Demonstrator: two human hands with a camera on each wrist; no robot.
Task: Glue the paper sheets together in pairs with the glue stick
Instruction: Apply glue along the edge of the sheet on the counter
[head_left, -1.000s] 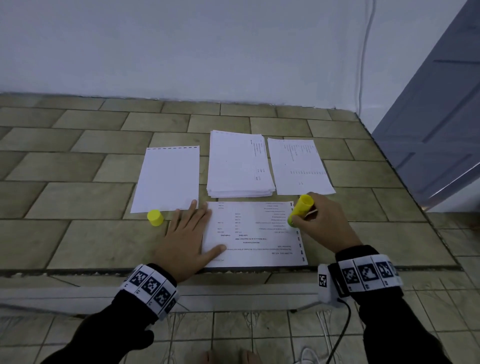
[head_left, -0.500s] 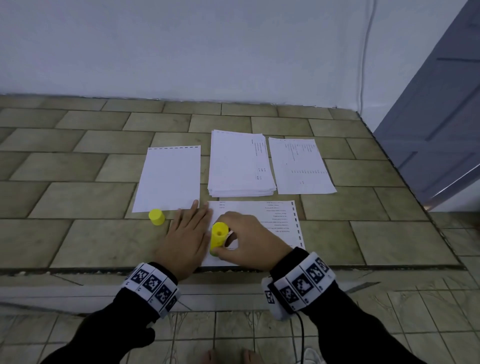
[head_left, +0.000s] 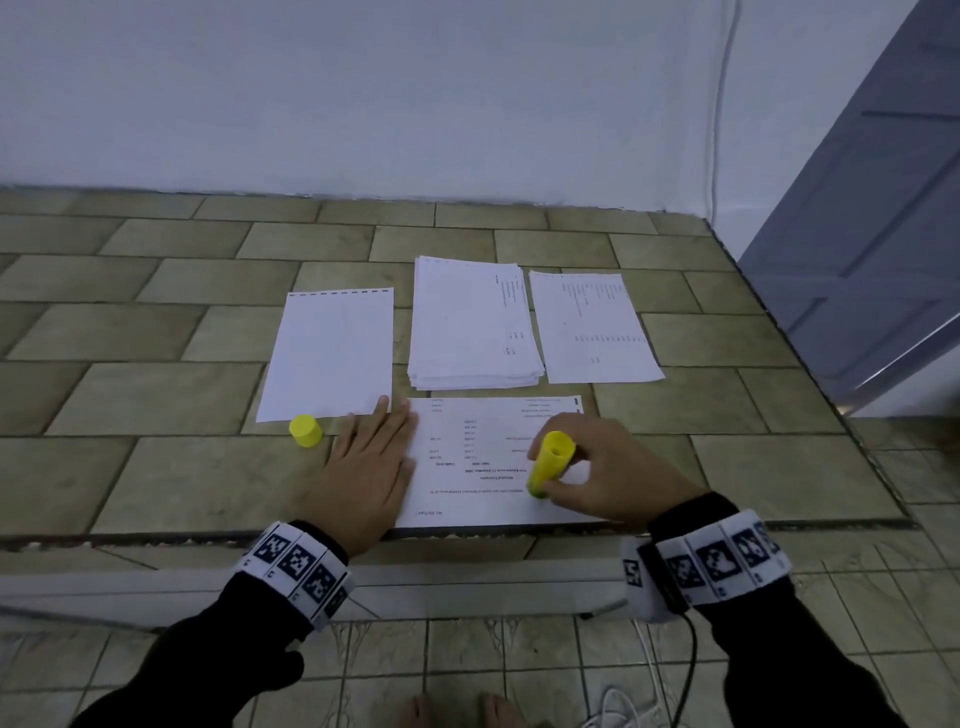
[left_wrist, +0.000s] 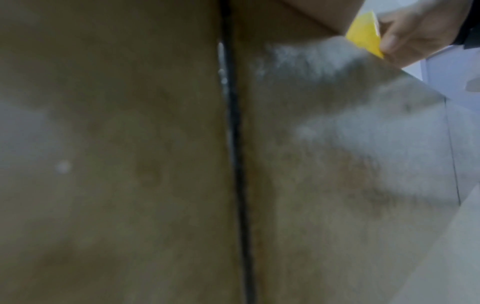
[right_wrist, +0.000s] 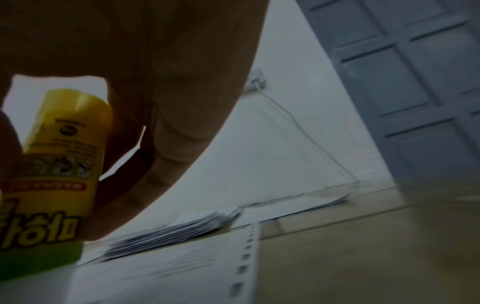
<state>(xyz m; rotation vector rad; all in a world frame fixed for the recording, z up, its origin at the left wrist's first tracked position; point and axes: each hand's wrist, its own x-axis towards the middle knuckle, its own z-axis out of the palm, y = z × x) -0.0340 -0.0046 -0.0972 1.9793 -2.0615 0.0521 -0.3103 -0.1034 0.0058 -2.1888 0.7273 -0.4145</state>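
Observation:
A printed paper sheet (head_left: 483, 462) lies crosswise near the ledge's front edge. My left hand (head_left: 376, 457) rests flat, fingers straight, on its left edge. My right hand (head_left: 587, 467) grips the yellow glue stick (head_left: 549, 462), its green tip down on the sheet's right half. The right wrist view shows the glue stick (right_wrist: 54, 174) held between thumb and fingers above the sheet (right_wrist: 168, 273). The left wrist view catches the glue stick (left_wrist: 365, 35) at the top right. The yellow cap (head_left: 305, 430) stands left of my left hand.
Behind the sheet lie a blank sheet (head_left: 332, 353), a thick paper stack (head_left: 470, 325) and a single printed sheet (head_left: 592, 327). The tiled ledge (head_left: 156, 405) ends at a white wall behind; a grey door (head_left: 872, 234) stands on the right.
My right hand swept the glue stick from the sheet's right edge to its left side, then back to the right half. The left hand has stayed put.

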